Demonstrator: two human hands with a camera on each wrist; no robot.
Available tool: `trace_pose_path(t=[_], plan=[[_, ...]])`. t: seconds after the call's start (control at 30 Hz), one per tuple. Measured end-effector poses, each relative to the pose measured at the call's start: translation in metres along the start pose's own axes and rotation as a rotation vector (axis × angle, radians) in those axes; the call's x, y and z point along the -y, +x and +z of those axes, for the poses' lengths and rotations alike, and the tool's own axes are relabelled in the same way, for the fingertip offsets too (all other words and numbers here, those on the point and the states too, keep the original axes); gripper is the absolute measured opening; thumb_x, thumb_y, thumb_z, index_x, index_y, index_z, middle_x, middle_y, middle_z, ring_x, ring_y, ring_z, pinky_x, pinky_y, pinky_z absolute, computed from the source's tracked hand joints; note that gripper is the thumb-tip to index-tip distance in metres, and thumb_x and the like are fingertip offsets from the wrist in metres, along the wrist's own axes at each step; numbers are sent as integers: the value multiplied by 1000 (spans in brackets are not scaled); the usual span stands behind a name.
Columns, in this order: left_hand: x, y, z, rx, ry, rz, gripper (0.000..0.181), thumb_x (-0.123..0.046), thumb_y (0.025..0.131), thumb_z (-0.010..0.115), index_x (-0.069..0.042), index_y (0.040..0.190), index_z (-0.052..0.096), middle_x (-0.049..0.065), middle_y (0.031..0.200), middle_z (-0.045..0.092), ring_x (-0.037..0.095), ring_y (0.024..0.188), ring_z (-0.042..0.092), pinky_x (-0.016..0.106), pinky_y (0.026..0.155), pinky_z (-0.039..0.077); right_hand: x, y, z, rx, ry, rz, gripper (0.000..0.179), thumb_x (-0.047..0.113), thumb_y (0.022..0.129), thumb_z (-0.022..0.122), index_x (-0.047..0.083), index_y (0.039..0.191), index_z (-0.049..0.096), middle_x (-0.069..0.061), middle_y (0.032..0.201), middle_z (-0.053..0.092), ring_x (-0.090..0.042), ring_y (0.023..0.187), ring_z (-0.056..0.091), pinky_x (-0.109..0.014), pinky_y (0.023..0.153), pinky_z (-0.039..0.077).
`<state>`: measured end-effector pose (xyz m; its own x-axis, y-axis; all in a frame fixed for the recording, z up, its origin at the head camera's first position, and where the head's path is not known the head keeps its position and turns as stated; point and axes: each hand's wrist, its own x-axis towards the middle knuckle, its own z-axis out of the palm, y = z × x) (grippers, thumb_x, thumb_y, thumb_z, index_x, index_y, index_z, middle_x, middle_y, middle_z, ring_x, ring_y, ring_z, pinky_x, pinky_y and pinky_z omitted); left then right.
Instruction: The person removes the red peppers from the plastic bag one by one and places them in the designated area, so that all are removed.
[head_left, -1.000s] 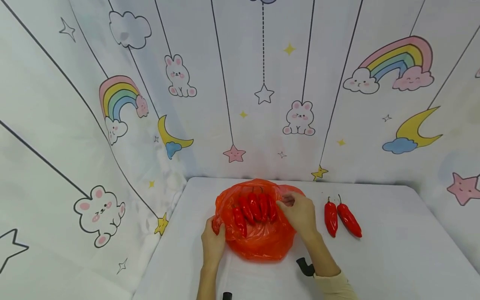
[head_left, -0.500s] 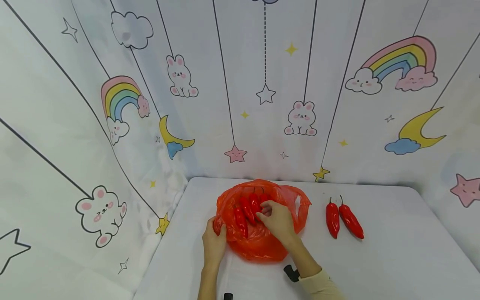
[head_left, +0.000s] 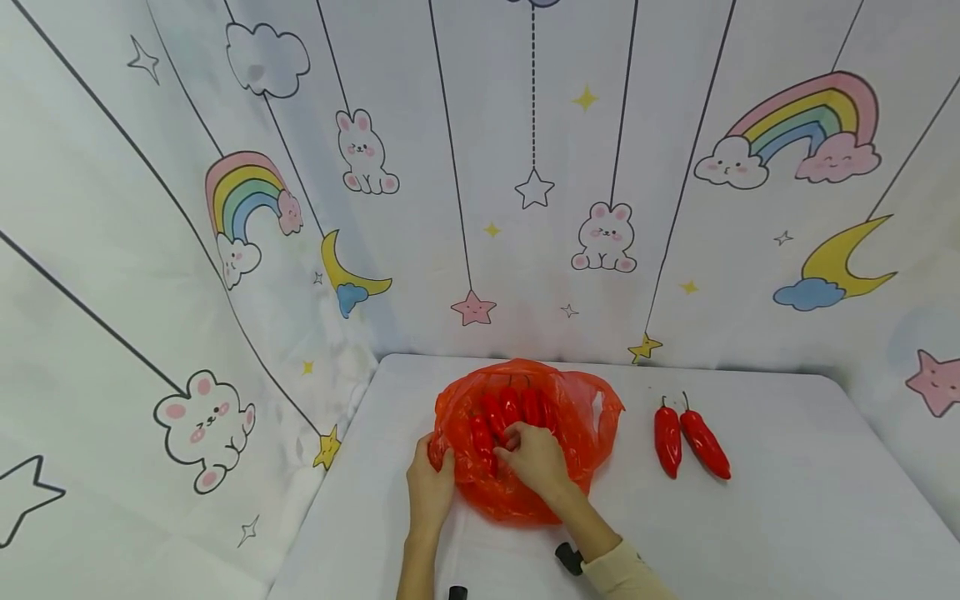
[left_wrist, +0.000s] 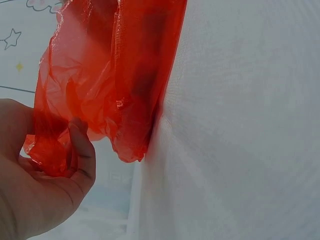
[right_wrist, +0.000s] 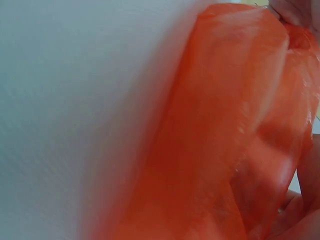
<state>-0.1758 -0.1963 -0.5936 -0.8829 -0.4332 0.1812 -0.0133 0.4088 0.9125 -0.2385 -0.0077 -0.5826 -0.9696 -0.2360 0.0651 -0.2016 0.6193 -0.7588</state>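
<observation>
An orange-red plastic bag point(head_left: 510, 510) lies with its mouth wide, and several red chili peppers point(head_left: 511, 403) sit side by side in it. My left hand point(head_left: 430, 492) grips the bag's left rim. In the left wrist view, its thumb and fingers point(left_wrist: 84, 157) pinch the bunched plastic. My right hand point(head_left: 534, 462) reaches over the bag's front edge, fingers bent, fingertips right by the lower ends of the peppers. I cannot tell whether it holds one. From the right wrist, the bag hides most of this hand point(right_wrist: 295, 220).
Two more red chili peppers point(head_left: 703, 446) lie side by side on the white table point(head_left: 780, 500), right of the bag. A black object point(head_left: 568, 558) shows beside the right wrist, another point(head_left: 457, 592) near the left forearm. A patterned cloth point(head_left: 540, 275) hangs behind.
My right hand has left the bag's right rim and moved left and down over the peppers inside. My left hand keeps its grip on the left rim.
</observation>
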Motion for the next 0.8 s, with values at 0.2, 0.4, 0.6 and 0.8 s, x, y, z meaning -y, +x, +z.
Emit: trace_pose_path(t=[0.2, 0.4, 0.6, 0.8], plan=[[1, 0, 0, 4, -5, 6, 41, -12, 100, 68, -5, 139, 57, 12, 130, 69, 29, 113, 69, 50, 98, 58, -2, 0, 8, 21, -6, -9, 33, 31, 87, 86, 12, 111, 73, 8, 84, 70, -10, 73, 63, -28, 69, 61], [2, 0, 0, 1, -9, 20, 39, -12, 100, 68, -5, 137, 58, 11, 128, 70, 28, 112, 69, 49, 97, 58, -5, 0, 15, 40, -5, -8, 35, 33, 86, 87, 13, 110, 72, 9, 81, 69, -9, 72, 63, -28, 71, 61], [3, 1, 1, -1, -2, 23, 38, -12, 101, 67, -5, 137, 58, 12, 127, 70, 29, 111, 69, 50, 98, 57, -5, 0, 19, 45, -21, -32, 39, 35, 84, 88, 10, 109, 72, 9, 77, 69, -9, 69, 62, -29, 69, 61], [4, 1, 1, 1, -1, 22, 38, -11, 101, 66, -5, 138, 58, 13, 129, 70, 29, 113, 68, 51, 99, 57, -3, 2, 21, 48, -9, -22, 40, 33, 83, 89, 8, 110, 72, 7, 77, 69, -10, 69, 63, -30, 70, 62]])
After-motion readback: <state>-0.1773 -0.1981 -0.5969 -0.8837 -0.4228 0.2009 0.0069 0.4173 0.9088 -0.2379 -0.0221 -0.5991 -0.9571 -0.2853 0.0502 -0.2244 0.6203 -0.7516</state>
